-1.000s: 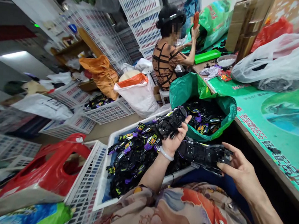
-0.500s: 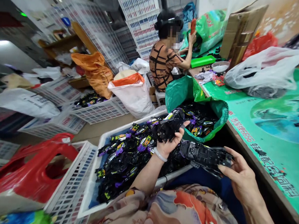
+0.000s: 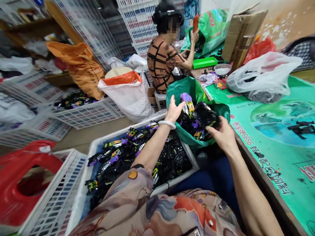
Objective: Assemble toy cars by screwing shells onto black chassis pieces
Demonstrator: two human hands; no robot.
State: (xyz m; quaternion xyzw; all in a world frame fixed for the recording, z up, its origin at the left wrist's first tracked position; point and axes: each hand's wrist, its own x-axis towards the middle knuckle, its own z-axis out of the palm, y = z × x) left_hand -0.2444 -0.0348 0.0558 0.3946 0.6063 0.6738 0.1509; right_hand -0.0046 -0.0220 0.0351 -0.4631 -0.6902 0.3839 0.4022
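Note:
My left hand (image 3: pixel 174 110) is over the rim of a green bag (image 3: pixel 184 136), its fingers and thumb spread. Close beside its thumb is a toy car (image 3: pixel 188 102) in purple, yellow and black, which the hand does not grip. My right hand (image 3: pixel 223 133) is at the bag's right side, with thumb and fingers at the edge of a black toy car (image 3: pixel 205 115), slightly blurred, over the bag's mouth. More toy cars lie inside the bag. Left of it, a white crate (image 3: pixel 92 148) holds many black toy cars with purple and yellow parts.
A table with a green printed cover (image 3: pixel 272 148) runs along the right, bearing a white plastic bag (image 3: pixel 265 72) and black parts (image 3: pixel 306 129). Ahead, a co-worker (image 3: pixel 163 62) sits at it. A red stool (image 3: pixel 16 188) is at the left, near stacked crates and sacks.
Both hands have moved forward with the toy cars, from above the crate and my lap to the green bag. My left hand has let go of its car. The view has shifted right.

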